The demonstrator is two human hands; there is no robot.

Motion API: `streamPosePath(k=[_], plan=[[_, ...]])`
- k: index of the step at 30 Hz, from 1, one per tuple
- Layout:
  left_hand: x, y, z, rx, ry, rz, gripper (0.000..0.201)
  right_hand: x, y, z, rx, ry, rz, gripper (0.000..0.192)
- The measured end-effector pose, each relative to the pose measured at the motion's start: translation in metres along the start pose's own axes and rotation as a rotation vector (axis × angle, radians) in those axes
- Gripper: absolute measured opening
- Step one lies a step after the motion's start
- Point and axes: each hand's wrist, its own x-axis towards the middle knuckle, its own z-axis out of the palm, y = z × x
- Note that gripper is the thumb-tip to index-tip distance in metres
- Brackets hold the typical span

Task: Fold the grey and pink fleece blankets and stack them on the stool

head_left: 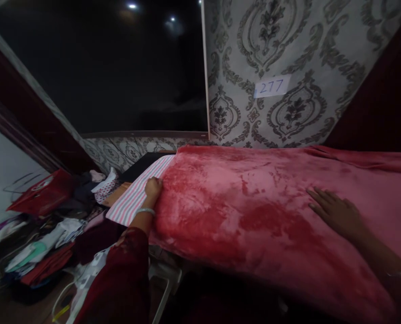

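Left hand [152,189] at blanket [261,198], fingertips unclear

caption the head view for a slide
Left hand grips the blanket at its edge, beside striped cloth; right hand lies open on top.

- The head camera looks forward and down from above and behind the left hand [153,189] and right hand [339,213].
- It sits near both hands, facing the patterned wall [241,112] farther off beyond them.
- Its wide view reaches the clothes pile [48,266] left of the left hand.
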Motion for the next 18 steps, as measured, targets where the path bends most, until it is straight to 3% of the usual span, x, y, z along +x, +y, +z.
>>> streamPosePath(k=[5,12,18], plan=[[0.013,-0.002,-0.002,-0.082,-0.062,-0.082,0.04,0.004,-0.017,-0.017,-0.078,-0.084,0.078,0.065],[0.019,0.0,0.001,-0.145,0.012,-0.158,0.039,0.006,-0.013,-0.015,-0.097,-0.085,0.086,0.062],[0.028,-0.005,0.005,-0.243,-0.042,-0.179,0.028,0.006,-0.013,-0.013,-0.066,-0.068,0.088,0.064]])
